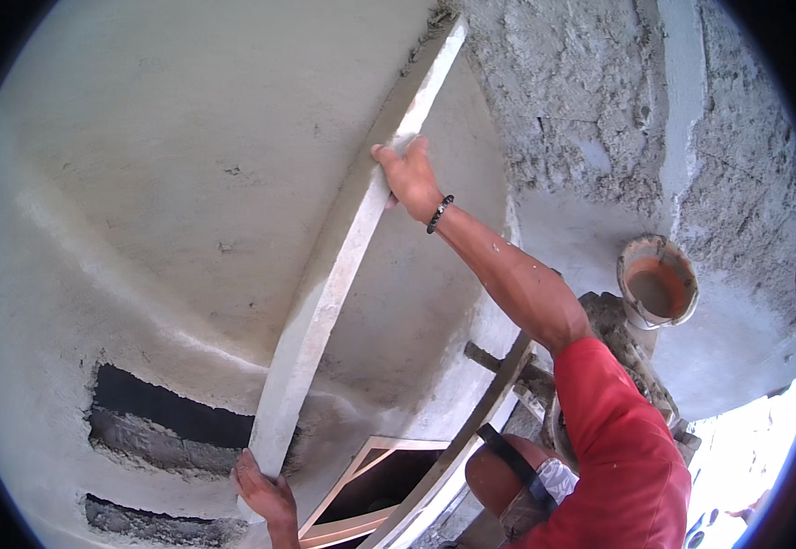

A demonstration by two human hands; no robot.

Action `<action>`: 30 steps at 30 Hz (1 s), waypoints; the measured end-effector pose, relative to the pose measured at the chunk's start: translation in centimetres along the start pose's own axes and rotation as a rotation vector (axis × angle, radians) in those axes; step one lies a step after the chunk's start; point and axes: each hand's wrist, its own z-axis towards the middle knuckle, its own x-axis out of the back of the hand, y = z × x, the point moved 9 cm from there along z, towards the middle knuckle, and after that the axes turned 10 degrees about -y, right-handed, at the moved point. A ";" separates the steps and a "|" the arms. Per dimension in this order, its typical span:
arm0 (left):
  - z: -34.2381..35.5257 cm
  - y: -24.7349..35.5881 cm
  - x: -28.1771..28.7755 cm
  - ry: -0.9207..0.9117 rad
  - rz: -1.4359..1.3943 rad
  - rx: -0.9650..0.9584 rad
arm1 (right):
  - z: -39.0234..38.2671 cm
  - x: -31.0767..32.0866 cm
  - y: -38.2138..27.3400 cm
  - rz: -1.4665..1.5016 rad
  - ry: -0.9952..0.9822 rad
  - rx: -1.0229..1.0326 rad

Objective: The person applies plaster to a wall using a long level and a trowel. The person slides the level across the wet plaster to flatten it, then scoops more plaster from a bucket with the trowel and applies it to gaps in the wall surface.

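A long, pale straightedge [336, 284] lies at a slant against the smooth grey plastered wall [188, 165]. My right hand [409, 178], with a dark beaded bracelet at its wrist, grips the upper part of it. The thumb and fingers wrap its edges. Near the bottom end, my left hand [265, 489] holds the same straightedge, fingers on one side and thumb on the other. Wet mortar [414, 57] clings along its upper left side. The right arm, in a red sleeve [613, 430], reaches up across the view.
Two rough rectangular openings [174, 425] pierce the wall at the lower left. A wooden frame [371, 467] stands at bottom centre beside a timber pole [457, 439]. At right, a mortar-stained bucket [657, 282] holds grey mix, near rough, unsmoothed plaster [590, 101]. A bent knee [499, 471] shows below.
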 end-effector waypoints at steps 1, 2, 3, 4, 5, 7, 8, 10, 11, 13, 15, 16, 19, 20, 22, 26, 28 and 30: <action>0.1 -0.2 -0.2 -0.001 0.008 0.009 | 0.2 0.2 0.3 0.003 0.006 0.004; 0.0 -0.4 -0.4 0.000 0.020 0.020 | 0.3 0.4 0.6 0.010 0.010 0.010; -0.3 -0.2 -0.8 0.008 0.014 -0.015 | 0.3 0.4 0.8 0.013 -0.002 0.004; -0.6 -0.3 -1.4 0.018 0.016 -0.050 | 0.0 0.4 1.4 0.023 -0.016 0.000; -1.0 -0.5 -1.9 0.029 0.021 -0.083 | -0.4 0.3 2.0 0.037 -0.031 -0.004; -2.1 -0.4 -3.7 0.002 0.063 -0.096 | -0.9 1.4 6.7 -0.002 -0.014 0.002; -2.9 -0.4 -4.7 -0.012 0.081 -0.103 | -1.9 2.1 8.6 -0.024 -0.004 0.005; -5.1 -2.0 -6.1 -0.050 0.094 -0.078 | -6.0 0.9 12.1 0.110 -0.064 -0.130; -6.1 -2.2 -6.6 -0.071 0.096 -0.069 | -8.0 1.2 13.9 0.135 -0.002 -0.146; -7.0 -2.4 -7.5 -0.078 0.104 -0.085 | -9.8 1.9 15.3 0.142 0.054 -0.162; -7.0 -2.6 -7.3 -0.058 0.136 -0.133 | -10.1 1.6 15.2 0.122 0.036 -0.171; -6.7 -2.5 -7.2 -0.070 0.116 -0.111 | -9.4 1.4 14.4 0.115 0.026 -0.114; -5.4 -1.4 -7.1 -0.073 0.074 -0.078 | -6.2 2.0 11.8 0.067 0.046 0.055; -4.9 -1.0 -7.1 -0.047 0.079 -0.085 | -5.0 2.3 11.0 0.038 0.077 0.115; -4.4 -0.5 -7.0 -0.030 0.061 -0.070 | -3.5 1.7 9.1 0.016 0.073 0.157; -2.7 0.9 -7.2 -0.014 -0.011 -0.048 | -0.3 1.5 3.8 -0.084 0.072 0.195; -1.6 1.5 -6.3 0.019 0.011 -0.041 | 1.2 0.5 1.2 -0.100 0.050 0.198; 0.0 2.5 -4.8 0.048 0.049 -0.053 | 2.4 -0.2 -2.9 -0.064 0.031 0.192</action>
